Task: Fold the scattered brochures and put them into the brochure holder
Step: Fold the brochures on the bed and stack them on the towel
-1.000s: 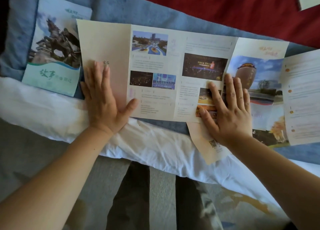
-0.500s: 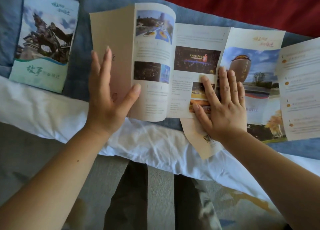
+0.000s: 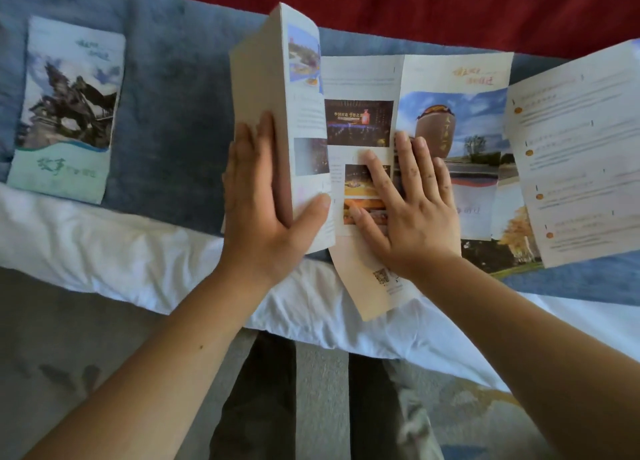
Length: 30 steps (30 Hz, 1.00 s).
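Brochure flap [image 3: 256,78] has swung further right, now upright; left hand [image 3: 263,196] pinches it, thumb inside; right hand [image 3: 412,210], fingers flat, pins the brochure [image 3: 453,78] on the blanket [image 3: 173,78]. First fold in hand. Next: lay flap down square, crease.

bare blue blanket [image 3: 173,113] between folded brochure [image 3: 69,106] and raised panel [image 3: 258,89], open passage; spread brochure [image 3: 571,168] crowds right side

Two hands [image 3: 263,196] [image 3: 412,210] and at least three brochures [image 3: 65,109] [image 3: 360,78] [image 3: 453,113].
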### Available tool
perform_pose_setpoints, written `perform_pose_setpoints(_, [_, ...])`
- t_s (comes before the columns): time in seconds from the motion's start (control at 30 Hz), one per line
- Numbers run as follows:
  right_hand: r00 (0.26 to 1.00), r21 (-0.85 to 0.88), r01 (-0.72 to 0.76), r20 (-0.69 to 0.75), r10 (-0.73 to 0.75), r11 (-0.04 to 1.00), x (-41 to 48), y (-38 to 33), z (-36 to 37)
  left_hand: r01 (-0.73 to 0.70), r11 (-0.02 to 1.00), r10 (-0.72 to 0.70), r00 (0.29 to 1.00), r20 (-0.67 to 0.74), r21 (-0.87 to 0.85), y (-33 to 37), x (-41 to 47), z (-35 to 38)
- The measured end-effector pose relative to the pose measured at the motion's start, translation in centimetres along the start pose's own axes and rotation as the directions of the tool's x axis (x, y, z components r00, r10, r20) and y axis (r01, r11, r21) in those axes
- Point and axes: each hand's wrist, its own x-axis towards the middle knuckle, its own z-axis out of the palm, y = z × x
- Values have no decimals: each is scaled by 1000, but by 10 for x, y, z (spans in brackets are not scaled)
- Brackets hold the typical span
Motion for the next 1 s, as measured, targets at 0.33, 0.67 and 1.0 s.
perform_pose_setpoints(0.33, [995, 166, -84, 64, 74, 983, -2, 36, -38, 63, 945, -94, 992, 82, 321, 40, 14, 71])
perform_pose_setpoints(0.67, [992, 46, -93, -86, 97, 995, -20, 68, -26, -12, 764, 46, 998, -35, 645, 31, 19, 123])
perform_pose_setpoints(1.0, [992, 20, -81, -98, 82, 997, -19, 70, -21, -34, 717, 82, 996, -36, 696, 35, 4, 139])
